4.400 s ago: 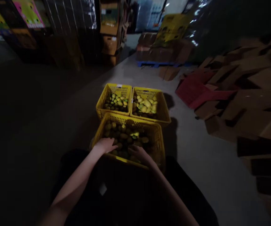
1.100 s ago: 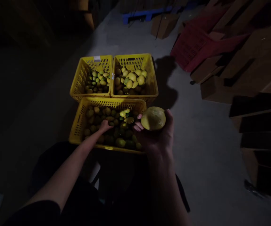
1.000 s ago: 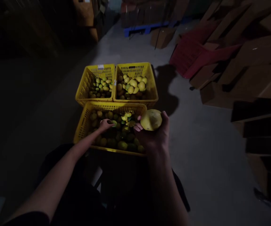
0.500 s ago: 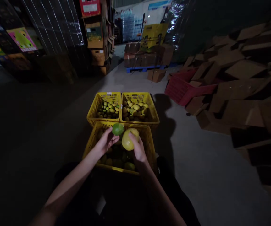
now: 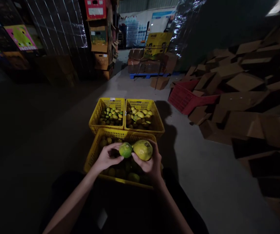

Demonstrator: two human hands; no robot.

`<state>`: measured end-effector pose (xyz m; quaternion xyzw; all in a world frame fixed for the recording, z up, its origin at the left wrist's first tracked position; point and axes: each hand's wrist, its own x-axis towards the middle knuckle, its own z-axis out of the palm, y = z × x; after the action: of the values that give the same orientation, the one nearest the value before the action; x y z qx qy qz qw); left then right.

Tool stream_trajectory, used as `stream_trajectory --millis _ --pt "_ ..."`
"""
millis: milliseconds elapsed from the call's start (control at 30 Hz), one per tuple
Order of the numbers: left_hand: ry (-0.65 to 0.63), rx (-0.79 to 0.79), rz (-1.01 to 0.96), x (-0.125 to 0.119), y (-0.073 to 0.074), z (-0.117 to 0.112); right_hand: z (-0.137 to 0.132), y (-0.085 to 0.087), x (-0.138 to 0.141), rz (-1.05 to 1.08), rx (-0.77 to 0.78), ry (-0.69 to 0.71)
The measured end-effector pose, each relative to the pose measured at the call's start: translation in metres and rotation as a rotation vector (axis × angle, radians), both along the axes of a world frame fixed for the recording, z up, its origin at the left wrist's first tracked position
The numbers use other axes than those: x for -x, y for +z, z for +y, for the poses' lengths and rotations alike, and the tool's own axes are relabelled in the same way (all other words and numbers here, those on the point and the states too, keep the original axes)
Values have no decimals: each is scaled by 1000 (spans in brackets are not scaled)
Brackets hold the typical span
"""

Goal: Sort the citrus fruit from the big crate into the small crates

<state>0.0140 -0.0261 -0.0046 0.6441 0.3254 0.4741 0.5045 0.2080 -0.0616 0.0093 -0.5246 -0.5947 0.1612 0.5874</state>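
Note:
My left hand (image 5: 107, 157) is closed on a small green lime (image 5: 125, 150), gripped between thumb and fingers. In my right hand (image 5: 152, 164) is a larger yellow-green citrus fruit (image 5: 143, 149), its stem end facing up. The two fruits are side by side above the near yellow crate (image 5: 91, 152), which holds more green and yellowish fruit in shadow. Behind it stand a left yellow crate (image 5: 95, 112) of small green and yellow fruit and a right yellow crate (image 5: 157, 117) of mostly yellow lemons.
A heap of cardboard boxes (image 5: 244, 100) lies to the right, with a red crate (image 5: 182, 97) at its edge. Ahead, a blue pallet (image 5: 147, 75) bears boxes. Stacked cartons (image 5: 101, 60) stand left of it, and wrapped goods are farther left.
Both fruits have turned in my hands, so their ends face up. My hands have shifted slightly down and the right one a little to the right. The view has tilted slightly.

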Motion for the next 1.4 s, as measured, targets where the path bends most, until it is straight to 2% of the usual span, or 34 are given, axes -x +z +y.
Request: stream_trajectory --millis 200,433,800,1000,1067,1167,1300,1400 --pt "13 -121 33 1 8 -2 -1 -2 3 1 -65 -58" --pt "-3 -187 71 1 15 -3 -2 -7 0 -68 -114 -59" --pt "26 -222 182 5 19 -4 -1 -14 0 -144 -177 -100" --pt "19 -193 186 4 24 -6 1 -11 4 -93 -156 -19" --pt "29 -128 172 2 25 -5 4 -8 8 -13 -54 49" --pt "67 106 177 -4 18 -2 10 -11 17 239 234 128" --pt "149 513 270 -14 1 5 23 -31 30 742 632 131" --pt "148 668 330 -17 -8 10 31 -44 36 1003 849 153"
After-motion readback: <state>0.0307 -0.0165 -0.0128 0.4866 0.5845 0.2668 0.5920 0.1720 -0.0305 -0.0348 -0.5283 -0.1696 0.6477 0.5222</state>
